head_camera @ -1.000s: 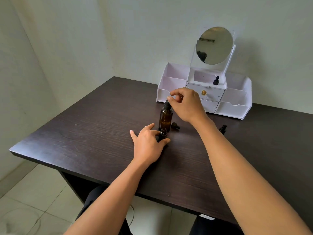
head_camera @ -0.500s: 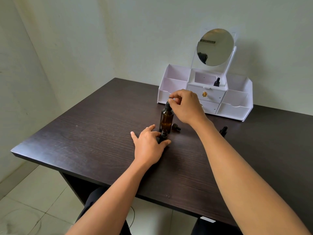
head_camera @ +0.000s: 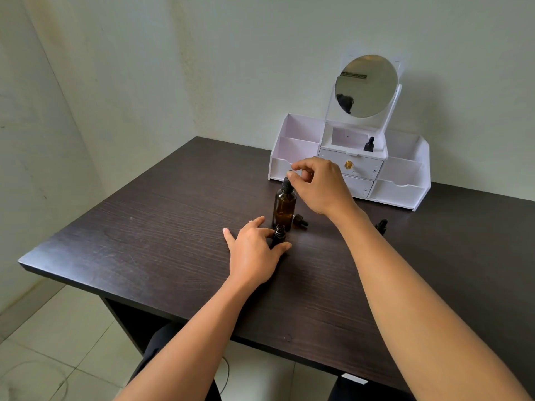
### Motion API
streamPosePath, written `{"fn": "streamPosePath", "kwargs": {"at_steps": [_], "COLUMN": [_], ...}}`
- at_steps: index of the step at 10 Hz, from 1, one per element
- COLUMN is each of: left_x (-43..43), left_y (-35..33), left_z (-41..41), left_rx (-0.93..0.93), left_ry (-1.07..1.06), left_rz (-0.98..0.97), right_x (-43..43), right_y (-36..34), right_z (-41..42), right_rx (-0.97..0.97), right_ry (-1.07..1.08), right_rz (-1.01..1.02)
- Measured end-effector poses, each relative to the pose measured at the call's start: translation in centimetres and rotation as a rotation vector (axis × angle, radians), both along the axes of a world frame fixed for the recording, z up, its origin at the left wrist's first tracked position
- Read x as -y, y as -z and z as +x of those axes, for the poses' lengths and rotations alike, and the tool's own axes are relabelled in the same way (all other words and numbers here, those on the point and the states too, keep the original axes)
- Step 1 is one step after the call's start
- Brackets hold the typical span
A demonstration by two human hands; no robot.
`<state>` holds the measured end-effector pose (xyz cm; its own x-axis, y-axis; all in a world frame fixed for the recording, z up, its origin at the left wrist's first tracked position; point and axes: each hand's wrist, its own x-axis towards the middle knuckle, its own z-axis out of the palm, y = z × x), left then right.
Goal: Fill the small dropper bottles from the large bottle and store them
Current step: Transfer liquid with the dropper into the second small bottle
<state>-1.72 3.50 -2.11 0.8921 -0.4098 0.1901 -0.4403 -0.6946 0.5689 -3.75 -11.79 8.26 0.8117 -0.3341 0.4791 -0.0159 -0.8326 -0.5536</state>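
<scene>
Right hand pinches the black dropper top of the large amber bottle, which stands upright mid-table.

Thumb and forefinger close on the rubber bulb, the other fingers loosely curled. Just in front of it, the left hand grips a small dropper bottle, uncapped and upright on the dark wooden table, between thumb and forefinger, its remaining fingers spread on the wood. A loose black dropper lies just right of the large bottle's base; a second small bottle shows past the right forearm. By the back wall, a white organiser with a round mirror holds a capped small bottle in its top centre compartment, above a gold knob.
</scene>
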Motion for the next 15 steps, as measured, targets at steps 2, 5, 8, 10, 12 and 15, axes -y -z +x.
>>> {"fn": "streamPosePath", "kwargs": {"at_steps": [2, 5, 8, 10, 12, 15], "left_x": [0.0, -0.1, -0.1, 0.0, -0.1, -0.1], "left_y": [0.1, 0.1, 0.1, 0.0, 0.0, -0.1], "left_z": [0.1, 0.1, 0.0, 0.0, 0.0, -0.1], "left_rx": [-0.011, -0.001, 0.003, -0.007, -0.012, -0.012], "left_ry": [0.005, 0.011, 0.001, -0.002, 0.001, 0.004], "left_rz": [0.008, -0.008, -0.007, 0.000, 0.003, -0.005], "right_x": [-0.3, -0.6, -0.5, -0.5, -0.9, -0.8], "right_y": [0.1, -0.1, -0.1, -0.2, -0.5, -3.2], "right_z": [0.0, 0.0, -0.1, -0.1, -0.3, -0.6], "right_rx": [-0.062, -0.036, 0.003, -0.035, -0.055, 0.116], "right_ry": [0.011, 0.016, 0.009, 0.013, 0.019, 0.038], "right_rz": [-0.011, -0.035, 0.006, 0.001, -0.006, -0.012]}}
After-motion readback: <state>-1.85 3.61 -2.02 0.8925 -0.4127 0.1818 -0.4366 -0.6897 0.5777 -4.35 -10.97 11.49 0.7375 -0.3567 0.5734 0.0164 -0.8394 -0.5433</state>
